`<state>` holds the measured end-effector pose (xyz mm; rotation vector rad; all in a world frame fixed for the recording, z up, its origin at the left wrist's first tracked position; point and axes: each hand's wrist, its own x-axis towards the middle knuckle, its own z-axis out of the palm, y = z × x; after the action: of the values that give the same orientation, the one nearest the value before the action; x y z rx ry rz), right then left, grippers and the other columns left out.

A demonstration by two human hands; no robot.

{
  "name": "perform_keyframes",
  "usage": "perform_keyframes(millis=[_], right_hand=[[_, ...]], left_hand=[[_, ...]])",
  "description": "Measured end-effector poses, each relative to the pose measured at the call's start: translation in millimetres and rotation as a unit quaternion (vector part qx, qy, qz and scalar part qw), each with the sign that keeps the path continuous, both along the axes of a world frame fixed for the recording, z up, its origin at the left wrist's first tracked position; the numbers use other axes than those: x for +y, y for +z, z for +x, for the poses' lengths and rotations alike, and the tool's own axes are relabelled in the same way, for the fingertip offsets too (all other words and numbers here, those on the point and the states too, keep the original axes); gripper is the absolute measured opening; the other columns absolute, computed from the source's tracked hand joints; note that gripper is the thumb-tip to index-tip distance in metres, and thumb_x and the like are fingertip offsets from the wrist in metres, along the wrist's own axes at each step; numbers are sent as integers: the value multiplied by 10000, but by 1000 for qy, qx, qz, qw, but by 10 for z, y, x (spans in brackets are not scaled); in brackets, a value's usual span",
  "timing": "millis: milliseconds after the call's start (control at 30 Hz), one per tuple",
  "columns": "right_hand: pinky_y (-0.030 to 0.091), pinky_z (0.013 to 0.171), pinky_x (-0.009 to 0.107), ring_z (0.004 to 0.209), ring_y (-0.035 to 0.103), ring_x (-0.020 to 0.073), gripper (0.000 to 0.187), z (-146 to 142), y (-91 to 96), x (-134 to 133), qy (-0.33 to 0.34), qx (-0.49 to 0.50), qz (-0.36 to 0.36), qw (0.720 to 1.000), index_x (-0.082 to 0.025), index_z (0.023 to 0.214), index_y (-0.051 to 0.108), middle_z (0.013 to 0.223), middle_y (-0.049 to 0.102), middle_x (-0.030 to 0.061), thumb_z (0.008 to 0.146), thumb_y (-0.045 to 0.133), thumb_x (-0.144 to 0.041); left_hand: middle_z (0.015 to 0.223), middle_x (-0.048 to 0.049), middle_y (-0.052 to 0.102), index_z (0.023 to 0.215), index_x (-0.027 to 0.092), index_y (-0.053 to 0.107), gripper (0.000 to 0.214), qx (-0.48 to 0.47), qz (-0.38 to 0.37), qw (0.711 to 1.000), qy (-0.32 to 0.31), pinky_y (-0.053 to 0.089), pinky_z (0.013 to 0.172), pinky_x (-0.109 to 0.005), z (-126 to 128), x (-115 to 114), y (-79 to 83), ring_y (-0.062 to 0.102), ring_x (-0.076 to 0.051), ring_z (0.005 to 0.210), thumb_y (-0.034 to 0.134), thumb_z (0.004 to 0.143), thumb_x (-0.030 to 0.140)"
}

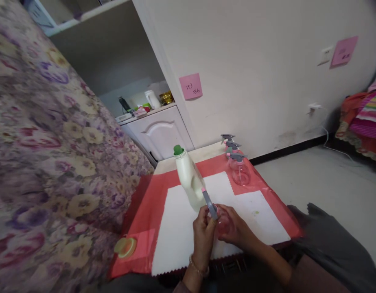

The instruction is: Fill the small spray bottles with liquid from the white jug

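Observation:
Close to the table's front edge, my right hand [237, 228] is wrapped round a clear pink spray bottle [224, 225]. My left hand [203, 228] grips the grey spray head [209, 204] at the bottle's neck, its fingers closed. Part of the bottle is hidden behind my fingers. Just beyond my hands stands a large pale green jug [189, 175] with a handle. A green cap [178, 150] sits tilted at its mouth; I cannot tell whether it is fastened.
Several spray bottles [241, 174] with grey heads stand in a row at the table's back right. A yellowish round tape roll [125, 247] lies at the front left. White sheets [172, 228] cover part of the red tablecloth [139, 215]. A floral curtain [68, 162] hangs along the left.

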<state>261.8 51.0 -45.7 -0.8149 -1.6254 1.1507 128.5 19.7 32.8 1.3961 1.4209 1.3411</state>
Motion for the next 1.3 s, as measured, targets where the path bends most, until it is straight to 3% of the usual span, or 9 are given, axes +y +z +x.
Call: perform_keyframes(millis=[300,433,600,933,1300], right_hand=[[363,1133,503,1299,492,298,845,37,65,-27,24,0,12,1000,-246,1388,371,1373,487,119,629,729,-147],[347,1134,527,1309,478,314,834,36,38,-25,21,-7,20,1000,-239,1381,382,1368,487,123,628,730,-157],[347,1127,526,1308,475,319,828,25,-21,-7,19,-1,29,999,-243,1370,387,1365,485,122,625,744,-183],[348,1122,520,1305,478,313,825,26,-59,-7,17,-9,32,999,-240,1372,388,1367,486,118,623,733,-191],[352,1121,535,1299,485,329,810,31,-40,-25,10,-24,26,999,-233,1364,391,1361,494,133,635,742,-238]], left_hand=[[693,36,623,969,189,644,184,21,9,1000,0,445,630,-222,22,-22,67,542,-124,629,640,824,303],[811,0,671,966,184,642,190,26,24,999,-7,467,701,-245,23,-29,78,583,-145,727,627,825,310],[735,20,634,954,179,644,192,32,37,999,-6,459,690,-247,-9,-18,20,547,-134,670,614,834,326],[804,-3,679,959,179,654,265,23,38,999,-13,460,663,-238,-13,-21,12,578,-137,685,653,812,399],[820,-5,675,950,178,644,200,1,43,999,-26,469,713,-251,-16,-27,-13,600,-152,751,621,836,342]])
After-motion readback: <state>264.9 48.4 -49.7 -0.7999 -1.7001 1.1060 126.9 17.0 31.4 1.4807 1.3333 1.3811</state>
